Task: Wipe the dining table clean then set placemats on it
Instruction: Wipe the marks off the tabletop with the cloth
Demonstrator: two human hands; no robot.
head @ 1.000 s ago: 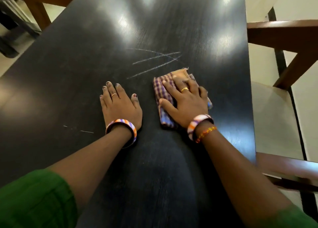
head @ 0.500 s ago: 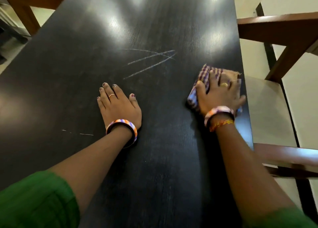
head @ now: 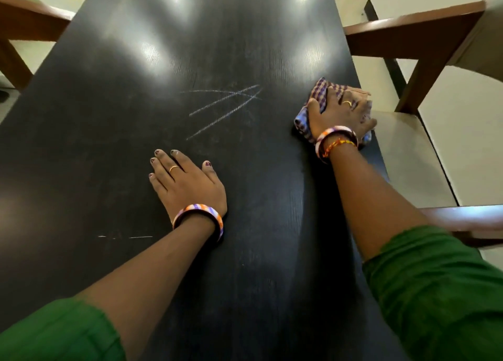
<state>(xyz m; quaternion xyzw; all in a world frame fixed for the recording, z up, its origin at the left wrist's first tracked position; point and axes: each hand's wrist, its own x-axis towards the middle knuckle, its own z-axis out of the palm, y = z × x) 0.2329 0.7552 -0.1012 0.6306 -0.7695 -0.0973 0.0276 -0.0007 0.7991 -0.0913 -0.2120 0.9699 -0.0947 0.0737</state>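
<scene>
A long black dining table (head: pixel 114 121) fills the view. White chalk lines (head: pixel 226 107) cross its middle, and two short white marks (head: pixel 128 236) lie near its left side. My right hand (head: pixel 341 115) presses flat on a folded purple checked cloth (head: pixel 317 93) at the table's right edge, right of the chalk lines. My left hand (head: pixel 185 181) rests palm down on the bare tabletop below the chalk lines, fingers spread, holding nothing. No placemats are in view.
A wooden chair with a pale seat (head: pixel 405 153) stands tight against the table's right edge, its frame (head: pixel 413 33) reaching toward the far right. Another wooden chair frame (head: pixel 24 23) stands at the far left. Pale floor surrounds the table.
My right hand has slid the cloth from the middle, just below the chalk lines, out to the right edge of the table. My left hand has stayed in place.
</scene>
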